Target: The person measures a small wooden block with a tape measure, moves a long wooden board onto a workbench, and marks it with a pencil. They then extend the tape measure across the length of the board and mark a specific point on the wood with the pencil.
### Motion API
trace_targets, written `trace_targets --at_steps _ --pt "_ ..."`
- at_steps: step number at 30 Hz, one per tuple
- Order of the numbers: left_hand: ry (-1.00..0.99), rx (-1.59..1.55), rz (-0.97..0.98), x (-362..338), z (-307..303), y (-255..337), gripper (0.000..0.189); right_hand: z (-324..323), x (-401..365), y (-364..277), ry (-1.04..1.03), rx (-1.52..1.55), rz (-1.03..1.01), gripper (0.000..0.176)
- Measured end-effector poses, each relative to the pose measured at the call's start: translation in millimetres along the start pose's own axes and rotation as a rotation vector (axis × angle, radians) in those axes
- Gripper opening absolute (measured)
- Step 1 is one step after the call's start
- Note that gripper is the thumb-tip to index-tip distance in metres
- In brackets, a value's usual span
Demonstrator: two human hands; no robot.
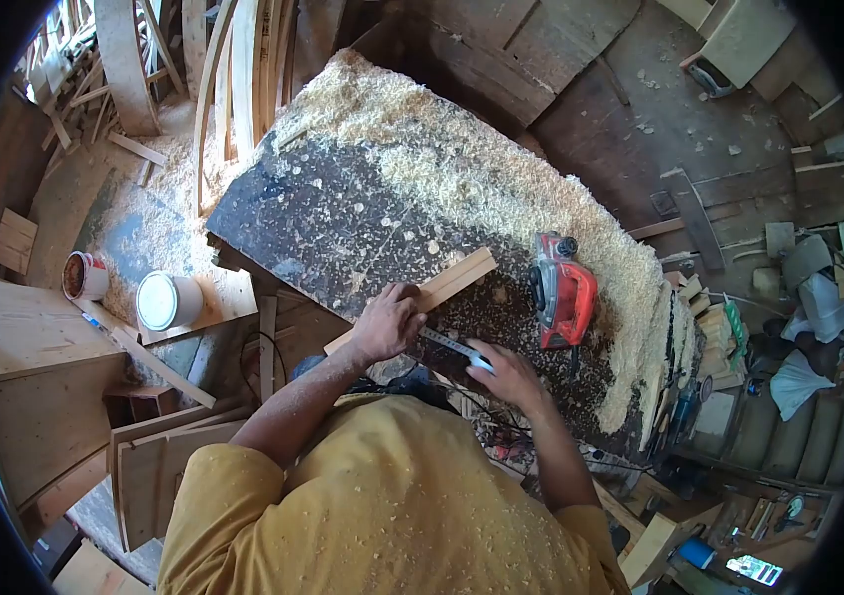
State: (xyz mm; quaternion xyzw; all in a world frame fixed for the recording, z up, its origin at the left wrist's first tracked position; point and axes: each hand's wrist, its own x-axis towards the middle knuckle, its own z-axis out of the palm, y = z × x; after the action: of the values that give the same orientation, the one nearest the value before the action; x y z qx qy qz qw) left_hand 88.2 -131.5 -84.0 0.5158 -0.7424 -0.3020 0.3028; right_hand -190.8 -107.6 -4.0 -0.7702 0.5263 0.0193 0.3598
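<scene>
Shavings [477, 188] are littering workbench [313, 223]; your left hand [385, 323] is gripping wooden strip [460, 281], likely light, best held mid-length; right hand [508, 377] is clutching tape measure [456, 345].

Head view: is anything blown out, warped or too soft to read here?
In the head view, the floor by the upper-left planks is washed out by light; the head view's edges bow inside a black curved border; in the head view, the left hand and right hand look fairly sharp, but markings on the tape measure are too small to read.
</scene>
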Motion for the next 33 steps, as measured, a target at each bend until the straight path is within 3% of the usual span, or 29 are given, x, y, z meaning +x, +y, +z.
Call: trace_targets --at_steps 2,4,6,10,12,16,22,25,26,28,30,33 --pt "-0.026 -0.019 0.0 2 -4 1 0.034 4 -38 43 -0.014 -0.076 0.044 0.051" --pt "-0.031 -0.013 -0.001 3 -8 8 0.039 0 -73 64 -0.01 0.062 0.097 0.044" --pt "-0.019 0.021 0.001 4 -13 17 0.048 1 -95 62 0.048 0.15 0.229 0.041" --pt "-0.07 0.126 -0.187 8 -4 19 0.07 -6 -91 35 0.181 0.184 0.404 0.037" --pt "-0.143 0.194 -0.221 9 6 14 0.068 -10 -76 12 0.239 0.117 0.406 0.035" --pt "-0.181 0.257 -0.184 12 -1 24 0.067 -12 -59 -13 0.162 0.017 0.521 0.037" --pt "-0.226 0.327 -0.186 13 -4 30 0.067 0 -87 -8 0.14 0.019 0.553 0.041" --pt "-0.235 0.298 -0.2 13 -3 27 0.067 10 -133 13 0.111 -0.04 0.598 0.048" --pt "-0.223 0.31 -0.198 12 -1 26 0.066 24 -161 38 0.155 0.062 0.517 0.052" --pt "-0.226 0.3 -0.199 11 1 24 0.066 33 -209 60 0.053 -0.04 0.666 0.052" --pt "-0.229 0.297 -0.195 11 1 24 0.066 60 -272 98 0.124 -0.021 0.635 0.049" --pt "-0.233 0.304 -0.19 12 -1 26 0.065 59 -287 93 0.097 0.0 0.734 0.043"
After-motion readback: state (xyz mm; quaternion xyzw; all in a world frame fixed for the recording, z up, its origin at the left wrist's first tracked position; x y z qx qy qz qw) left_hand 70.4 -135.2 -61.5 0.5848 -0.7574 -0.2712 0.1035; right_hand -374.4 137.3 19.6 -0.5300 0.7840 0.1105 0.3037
